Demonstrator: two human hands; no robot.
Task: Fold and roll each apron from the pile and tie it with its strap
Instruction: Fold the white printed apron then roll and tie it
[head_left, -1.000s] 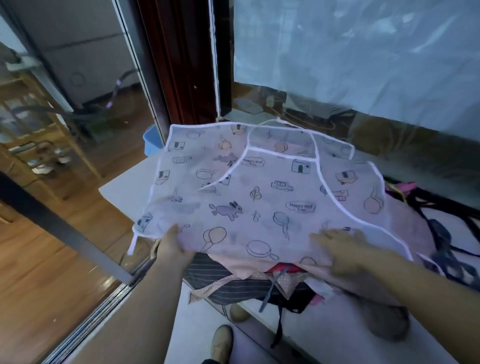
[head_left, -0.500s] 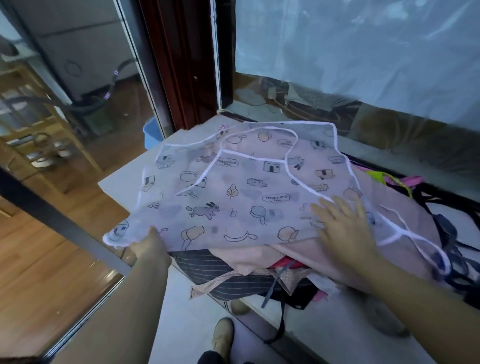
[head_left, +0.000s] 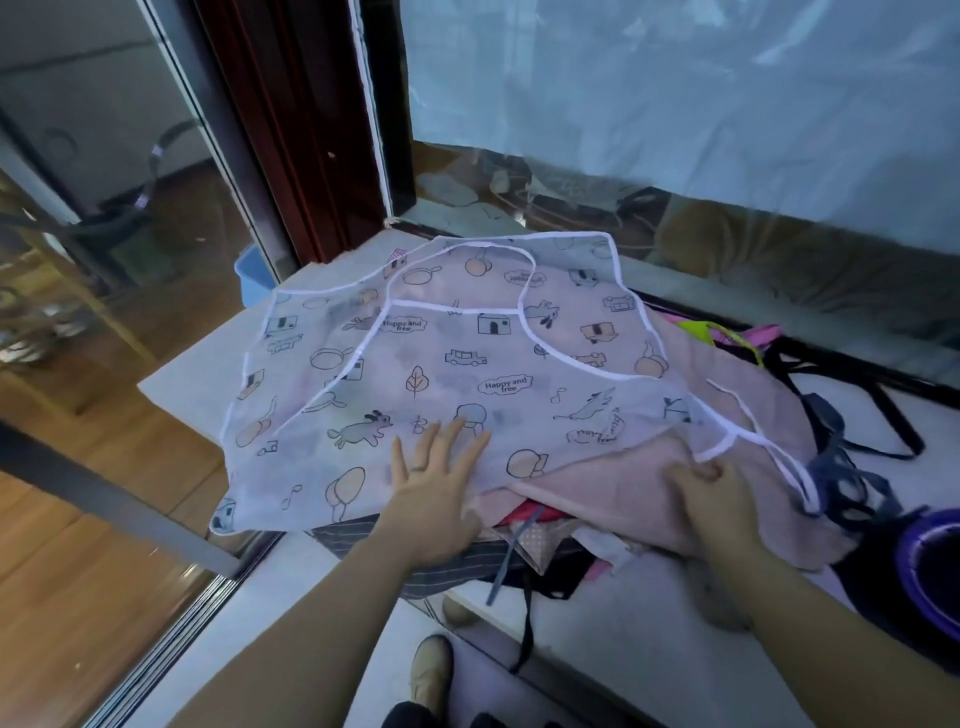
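A sheer white apron (head_left: 447, 364) with cartoon prints and white piping lies spread flat on top of a pile of aprons (head_left: 623, 499). My left hand (head_left: 441, 483) presses flat on its near middle, fingers straight and spread. My right hand (head_left: 711, 499) has curled fingers at the apron's right near corner, on the pink apron (head_left: 753, 415) beneath, beside the thin white strap (head_left: 769, 447) that trails off to the right.
The pile sits on a white ledge (head_left: 182, 374) by a window. Dark straps (head_left: 857, 415) and a purple ring-shaped object (head_left: 930, 566) lie at the right. A striped apron (head_left: 363, 535) hangs over the near edge. My shoe (head_left: 431, 670) shows below.
My left hand moved from the apron's left near corner to its middle and now lies flat. My right hand slid right to the near right corner and curled. The apron settled flatter.
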